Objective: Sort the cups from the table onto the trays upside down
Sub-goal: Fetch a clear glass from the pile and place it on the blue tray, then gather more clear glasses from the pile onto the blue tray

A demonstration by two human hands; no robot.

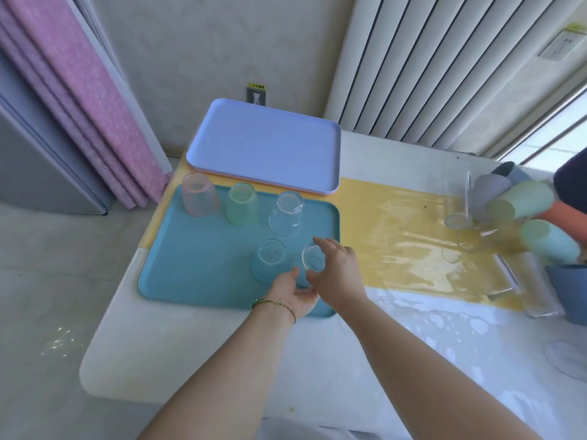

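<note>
A teal tray (190, 265) holds several cups upside down: a pink one (198, 195), a green one (241, 204), a clear glass (286, 214) and a bluish glass (270, 262). Both hands meet at a further clear glass (313, 260) on the tray's near right part. My right hand (336, 271) wraps its right side with fingers curled around it. My left hand (293, 296) cups it from below and to the left. A lilac tray (266, 147) behind holds nothing.
At the table's right lie a heap of plastic cups, green (521, 201), grey (489, 192), mint (549, 241), and clear glasses (505, 277) on the yellow runner (397, 236). A blue bin (568, 290) stands at the right edge. Pink folded mats (79, 100) lean left.
</note>
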